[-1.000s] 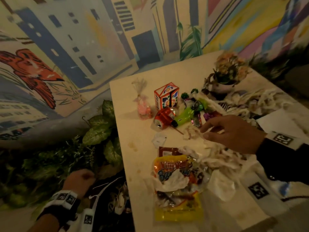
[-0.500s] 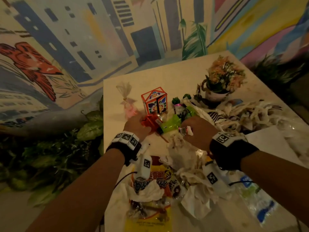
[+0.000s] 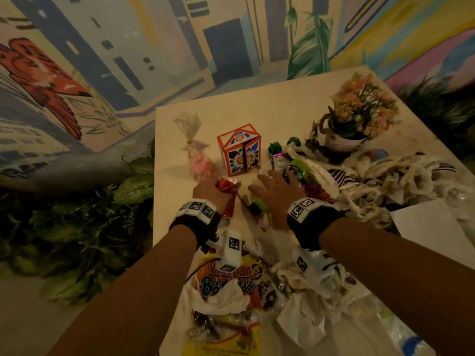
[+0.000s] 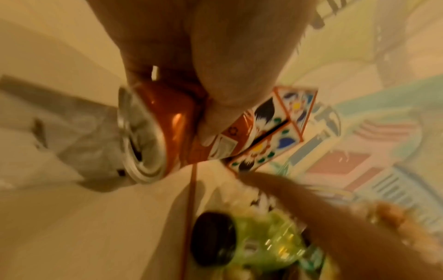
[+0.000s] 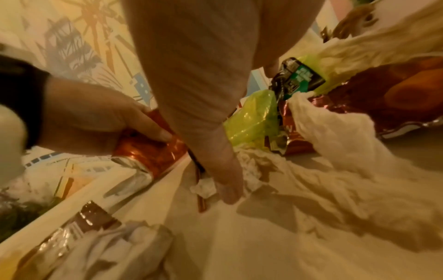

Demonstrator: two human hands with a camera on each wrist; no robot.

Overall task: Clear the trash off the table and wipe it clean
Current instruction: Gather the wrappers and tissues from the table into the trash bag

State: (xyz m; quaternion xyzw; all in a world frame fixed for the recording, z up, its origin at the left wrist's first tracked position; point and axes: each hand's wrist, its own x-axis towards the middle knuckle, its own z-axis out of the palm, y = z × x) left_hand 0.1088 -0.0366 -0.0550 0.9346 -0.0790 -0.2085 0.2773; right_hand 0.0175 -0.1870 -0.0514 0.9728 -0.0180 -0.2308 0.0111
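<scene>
A crushed red can (image 3: 227, 186) lies near the table's (image 3: 174, 201) left edge, and my left hand (image 3: 208, 190) grips it; the left wrist view shows fingers curled round the red can (image 4: 158, 132). My right hand (image 3: 273, 185) lies open beside it, fingers spread over a green bottle (image 3: 300, 168) and foil wrappers (image 3: 316, 191). In the right wrist view the right hand (image 5: 210, 121) reaches down with straight fingers, one tip touching crumpled tissue (image 5: 254, 176). There the green bottle (image 5: 254, 117) lies just behind the hand, and the left hand (image 5: 91, 117) holds the can (image 5: 148, 151).
A floral box (image 3: 240, 152) and a pink candy bag (image 3: 199, 165) stand just beyond the hands. A flower pot (image 3: 357, 119) sits at the far right. A yellow snack bag (image 3: 226, 304), tissues (image 3: 308, 319) and white paper (image 3: 431, 227) cover the near side. Leafy plants (image 3: 90, 227) border the table's left edge.
My left hand came up from beside the table and took hold of the red can. The right hand, clenched half a second ago, has spread its fingers over the trash.
</scene>
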